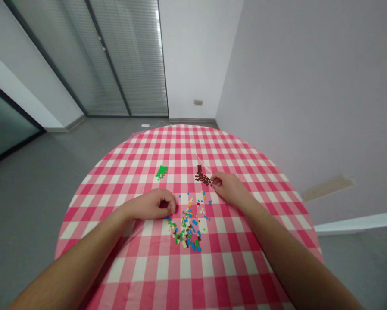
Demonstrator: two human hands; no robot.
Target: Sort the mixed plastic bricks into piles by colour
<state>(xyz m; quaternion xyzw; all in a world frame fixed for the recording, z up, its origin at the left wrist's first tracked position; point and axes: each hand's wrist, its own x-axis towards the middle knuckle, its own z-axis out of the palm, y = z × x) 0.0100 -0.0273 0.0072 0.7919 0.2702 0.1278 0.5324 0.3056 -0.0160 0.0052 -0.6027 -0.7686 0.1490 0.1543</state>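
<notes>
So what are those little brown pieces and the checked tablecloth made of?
Brown pieces: probably hard plastic, judging by their even colour and blocky shapes; they're too small to tell whether glossy or matte.
Tablecloth: perhaps woven fabric or coated plastic; it looks mostly matte, without strong glare, but its weave can't be made out.

The left hand is holding its fingers curled just beside the left edge of a mixed-colour scatter of small bricks. The right hand is keeping its bent fingertips at the right end of a brown brick cluster; whether they are gripping a brick is not discernible. A green brick group is lying left of the brown cluster, well apart. A red-and-white checked tablecloth is extending beneath all bricks.
</notes>
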